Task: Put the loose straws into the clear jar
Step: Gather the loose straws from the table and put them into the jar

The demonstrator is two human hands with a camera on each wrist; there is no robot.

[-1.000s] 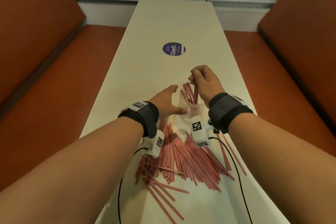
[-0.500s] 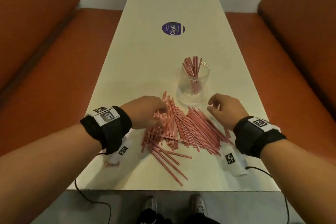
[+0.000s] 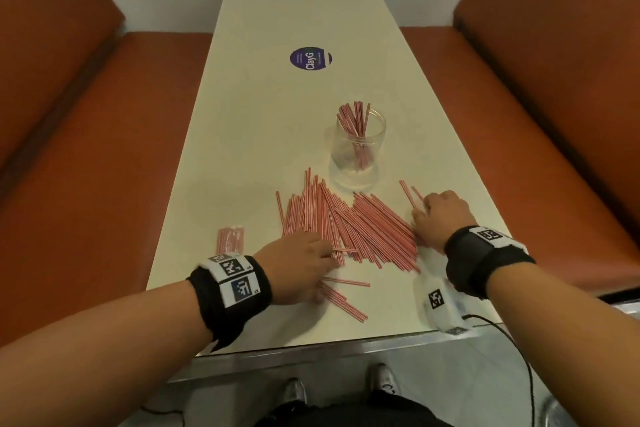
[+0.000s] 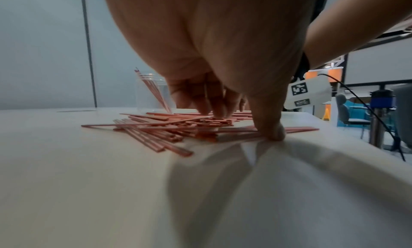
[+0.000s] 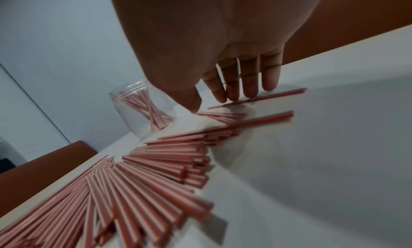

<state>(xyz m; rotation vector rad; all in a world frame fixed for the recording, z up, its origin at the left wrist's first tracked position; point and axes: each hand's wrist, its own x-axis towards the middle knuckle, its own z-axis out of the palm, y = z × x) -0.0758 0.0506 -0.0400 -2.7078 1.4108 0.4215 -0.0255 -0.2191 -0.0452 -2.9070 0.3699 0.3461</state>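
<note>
A clear jar (image 3: 358,146) stands upright on the white table (image 3: 277,135) with several red-and-white straws in it. In front of it lies a wide pile of loose straws (image 3: 349,224). My left hand (image 3: 304,263) is on the pile's near left corner; in the left wrist view (image 4: 243,123) its fingertips rest on the straws and the thumb presses a few onto the table. My right hand (image 3: 433,215) is at the pile's right edge. Its straight fingers (image 5: 231,93) touch a separate straw (image 5: 267,96) and hold nothing.
A small wrapped bundle of straws (image 3: 230,239) lies left of the pile. A round purple sticker (image 3: 310,59) is on the table farther back. Orange benches (image 3: 86,149) run along both sides. The table's near edge (image 3: 311,343) is close behind my wrists.
Both hands left the jar and came down to the pile. Since half a second ago the right hand moved outward to the right edge and the left hand slid toward the near straws.
</note>
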